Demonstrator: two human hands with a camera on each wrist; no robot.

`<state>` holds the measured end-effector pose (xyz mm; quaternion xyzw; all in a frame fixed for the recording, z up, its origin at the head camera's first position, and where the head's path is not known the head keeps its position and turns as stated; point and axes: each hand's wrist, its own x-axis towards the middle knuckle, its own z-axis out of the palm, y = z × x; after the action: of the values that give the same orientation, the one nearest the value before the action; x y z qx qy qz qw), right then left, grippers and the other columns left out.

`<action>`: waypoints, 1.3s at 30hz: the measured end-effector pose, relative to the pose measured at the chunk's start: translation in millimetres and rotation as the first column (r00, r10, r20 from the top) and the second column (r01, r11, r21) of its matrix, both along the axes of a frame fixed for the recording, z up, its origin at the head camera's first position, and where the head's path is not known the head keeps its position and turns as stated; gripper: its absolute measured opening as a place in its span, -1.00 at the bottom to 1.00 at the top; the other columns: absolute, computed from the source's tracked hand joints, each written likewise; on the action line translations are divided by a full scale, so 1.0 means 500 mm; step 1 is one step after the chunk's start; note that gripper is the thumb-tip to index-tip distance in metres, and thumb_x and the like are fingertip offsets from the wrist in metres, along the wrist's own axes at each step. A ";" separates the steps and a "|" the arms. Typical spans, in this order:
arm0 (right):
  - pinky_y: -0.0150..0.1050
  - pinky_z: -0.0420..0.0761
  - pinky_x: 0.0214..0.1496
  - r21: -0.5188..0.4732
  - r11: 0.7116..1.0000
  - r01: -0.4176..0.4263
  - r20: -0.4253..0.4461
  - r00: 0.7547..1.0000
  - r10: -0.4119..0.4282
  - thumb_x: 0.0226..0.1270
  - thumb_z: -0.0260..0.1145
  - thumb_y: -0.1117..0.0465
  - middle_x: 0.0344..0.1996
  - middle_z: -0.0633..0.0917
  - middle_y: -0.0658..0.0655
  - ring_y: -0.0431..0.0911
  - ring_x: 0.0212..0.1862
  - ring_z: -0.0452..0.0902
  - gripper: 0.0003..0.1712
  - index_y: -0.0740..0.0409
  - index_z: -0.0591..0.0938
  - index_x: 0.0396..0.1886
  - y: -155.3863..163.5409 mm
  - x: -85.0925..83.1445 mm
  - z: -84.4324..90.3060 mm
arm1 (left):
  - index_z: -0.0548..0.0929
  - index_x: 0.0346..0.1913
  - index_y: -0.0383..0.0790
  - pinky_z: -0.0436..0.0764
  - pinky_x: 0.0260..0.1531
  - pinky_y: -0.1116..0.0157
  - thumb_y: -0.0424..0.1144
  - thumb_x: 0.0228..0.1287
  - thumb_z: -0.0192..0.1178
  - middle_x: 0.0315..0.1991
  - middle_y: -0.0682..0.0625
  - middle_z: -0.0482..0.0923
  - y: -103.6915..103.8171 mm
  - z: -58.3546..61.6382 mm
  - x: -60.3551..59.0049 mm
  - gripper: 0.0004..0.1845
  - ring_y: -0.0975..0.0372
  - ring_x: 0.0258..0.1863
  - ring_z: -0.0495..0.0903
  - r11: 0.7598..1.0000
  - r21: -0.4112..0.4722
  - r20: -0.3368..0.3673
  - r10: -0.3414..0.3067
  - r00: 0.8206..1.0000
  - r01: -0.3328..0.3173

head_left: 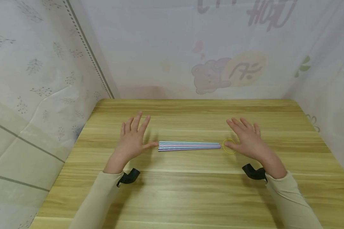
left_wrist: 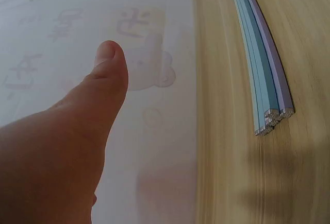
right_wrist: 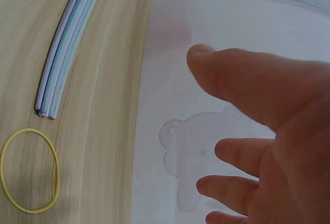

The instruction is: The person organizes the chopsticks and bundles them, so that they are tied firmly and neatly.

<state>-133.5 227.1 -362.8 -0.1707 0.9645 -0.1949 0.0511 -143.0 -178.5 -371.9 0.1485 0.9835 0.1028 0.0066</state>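
Observation:
A bundle of pastel blue, pink and purple chopsticks [head_left: 189,146] lies crosswise on the table, thicker ends to the left. Just past their thin right ends lies a yellow rubber band [right_wrist: 58,172], forming a loose ring on the wood. My left hand [head_left: 131,140] hovers with spread fingers; its thumb appears beside the thick ends in the head view, but the left wrist view shows it apart from the chopsticks [left_wrist: 263,69]. My right hand [head_left: 250,143] is also spread and holds nothing, its thumb over the rubber band in the head view.
The wooden table [head_left: 189,194] has rounded back corners and meets a printed curtain [head_left: 160,47] behind it. More patterned cloth hangs at both sides. A black wrist mount [head_left: 129,176] juts from the left sleeve, another black mount [head_left: 253,172] from the right.

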 end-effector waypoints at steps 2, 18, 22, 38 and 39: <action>0.47 -0.35 0.26 0.000 1.000 -0.009 -0.006 1.000 0.009 0.21 0.36 -0.03 0.45 0.13 0.34 0.33 0.47 -0.19 -0.05 0.16 0.12 0.48 -0.003 -0.001 -0.001 | -0.16 0.53 0.01 -0.23 0.33 -0.28 0.34 0.08 0.20 0.54 -0.12 -0.40 0.003 -0.001 -0.001 0.10 -0.20 0.46 -0.26 1.000 -0.006 -0.003 0.000 1.000 0.000; 0.44 -0.23 0.29 0.023 0.997 -0.080 -0.019 0.997 0.080 0.16 0.41 0.00 0.36 0.34 0.27 0.30 0.43 -0.02 -0.11 0.14 0.24 0.43 -0.029 -0.018 -0.057 | -0.11 0.53 -0.02 -0.20 0.34 -0.27 0.33 0.04 0.24 0.54 -0.12 -0.23 0.021 -0.026 -0.007 0.12 -0.17 0.47 -0.17 0.999 0.036 0.004 -0.036 0.999 0.036; 0.44 -0.19 0.29 0.025 0.997 -0.077 -0.015 0.997 0.078 0.15 0.41 -0.02 0.36 0.35 0.26 0.30 0.41 0.02 -0.10 0.14 0.26 0.42 -0.032 -0.025 -0.066 | -0.08 0.52 -0.02 -0.18 0.34 -0.27 0.33 0.03 0.24 0.52 -0.14 -0.17 0.028 -0.033 -0.009 0.11 -0.18 0.46 -0.14 0.998 0.027 0.002 -0.056 0.998 0.056; 0.39 0.12 0.24 0.007 0.996 -0.084 -0.098 0.992 0.084 0.10 0.46 0.13 0.10 0.57 0.33 0.32 0.25 0.30 -0.23 0.20 0.41 0.31 -0.059 -0.040 -0.107 | -0.07 0.51 -0.15 -0.07 0.37 -0.20 0.31 0.02 0.27 0.51 -0.18 -0.07 0.047 -0.068 -0.021 0.14 -0.14 0.46 -0.08 0.992 0.072 0.030 -0.104 0.994 0.101; 0.37 0.17 0.23 0.006 0.996 -0.084 -0.101 0.991 0.084 0.10 0.46 0.14 0.07 0.59 0.32 0.31 0.23 0.33 -0.25 0.21 0.43 0.29 -0.061 -0.041 -0.110 | -0.06 0.51 -0.17 -0.06 0.37 -0.19 0.30 0.02 0.28 0.50 -0.18 -0.06 0.049 -0.070 -0.022 0.14 -0.13 0.47 -0.08 0.992 0.075 0.032 -0.103 0.994 0.100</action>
<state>-153.9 196.5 -417.7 -0.2208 0.9580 -0.1828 0.0103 -153.9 -154.3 -406.8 0.1967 0.9700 0.1409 0.0242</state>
